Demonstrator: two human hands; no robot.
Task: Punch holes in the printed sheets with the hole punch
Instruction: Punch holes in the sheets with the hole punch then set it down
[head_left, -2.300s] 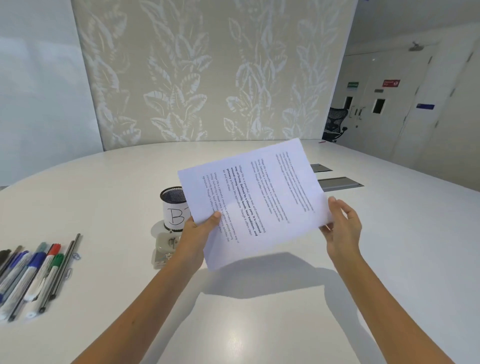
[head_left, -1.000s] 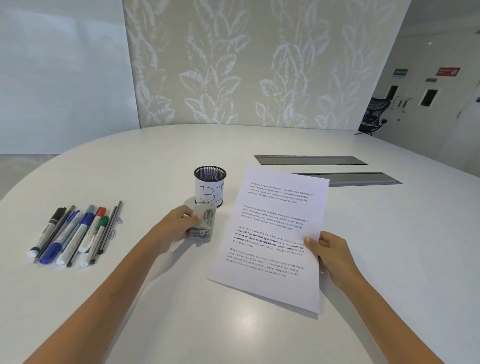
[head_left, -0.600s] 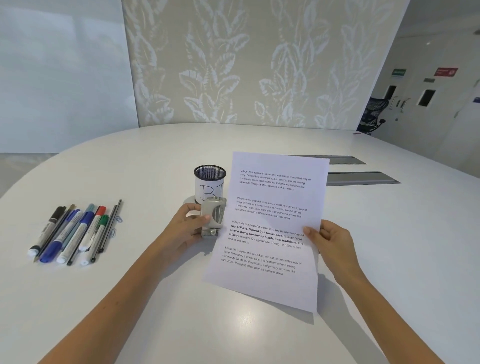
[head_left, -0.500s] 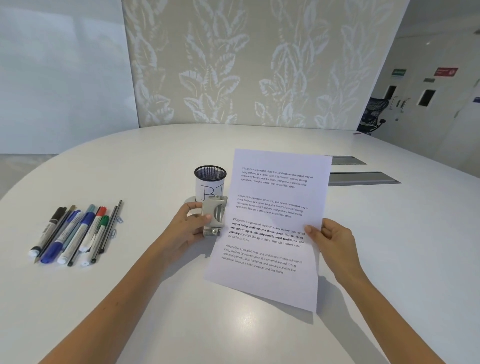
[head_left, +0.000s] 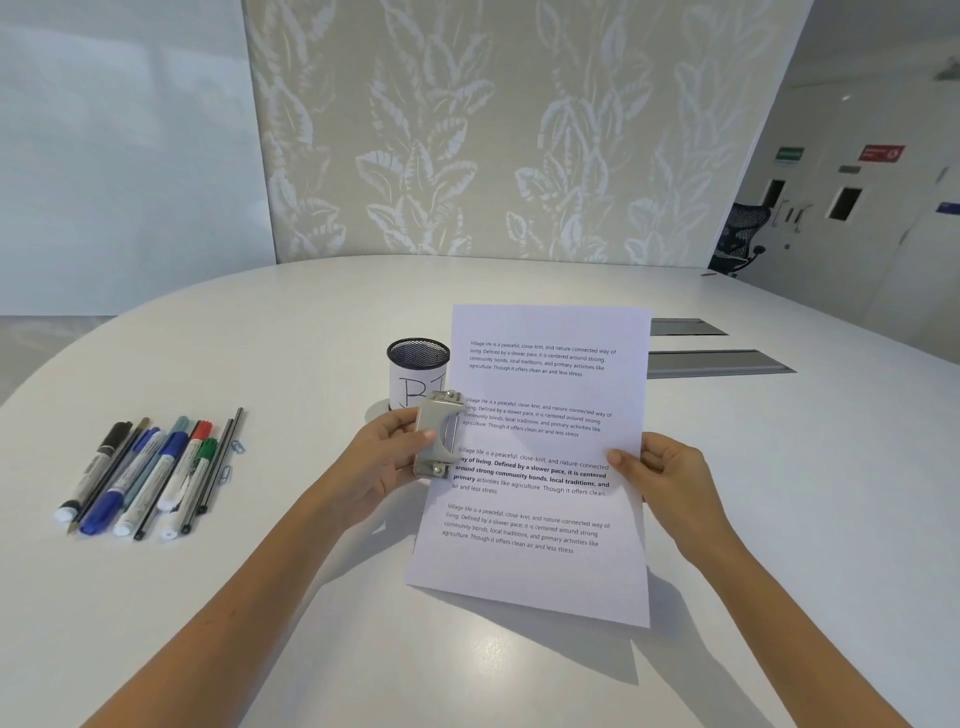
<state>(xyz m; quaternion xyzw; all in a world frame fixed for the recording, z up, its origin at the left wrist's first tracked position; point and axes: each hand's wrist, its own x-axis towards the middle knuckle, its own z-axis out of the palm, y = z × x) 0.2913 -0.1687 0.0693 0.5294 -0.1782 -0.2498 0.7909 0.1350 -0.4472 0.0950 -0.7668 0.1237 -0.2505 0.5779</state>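
The printed sheets (head_left: 545, 395) are held up above the white table (head_left: 260, 597), tilted toward me, text upright. My right hand (head_left: 660, 475) pinches their right edge at mid height. My left hand (head_left: 384, 457) grips a small grey metal hole punch (head_left: 437, 434) lifted off the table, upright, with its slot against the middle of the sheets' left edge. The paper's left edge sits at or just inside the punch's mouth; how deep I cannot tell.
A black mesh pen cup (head_left: 417, 370) with a white label stands just behind the punch. Several markers and pens (head_left: 145, 473) with loose paper clips lie in a row at the left. Two grey cable hatches (head_left: 722, 361) sit in the table beyond the sheets.
My left hand let go of the sheets, picked the hole punch up off the table and brought it to the sheets' left edge. My right hand turned the sheets upright and raised them.
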